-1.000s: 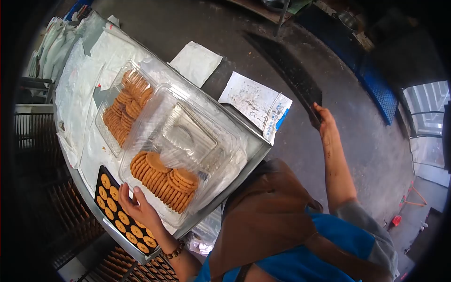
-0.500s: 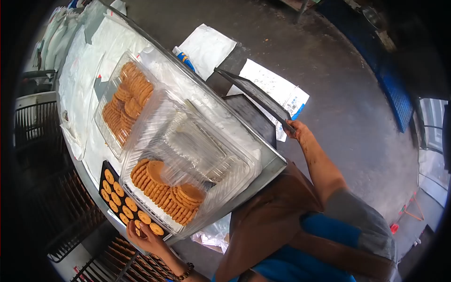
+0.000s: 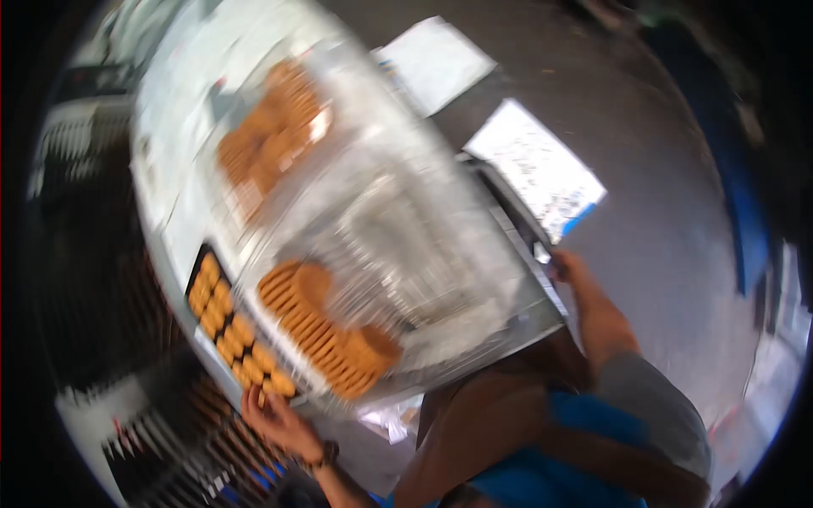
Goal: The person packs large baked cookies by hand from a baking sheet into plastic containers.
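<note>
Fingers of the left hand curl at the cookie tray end just above them; clamped or resting, I cannot tell. The right hand closes on a dark tray edge. Keeping the cookie tray level should, I judge, stop sliding. Blur smears everything, and a clamshell overlaps the tray.

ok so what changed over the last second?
The right hand brought the dark tray in from out over the floor to the right edge of the table, apparently gripping it throughout. The left hand slid off the clear container to the near end of the biscuit tray. The containers and the biscuit tray kept their places. The view is now blurred.
</note>
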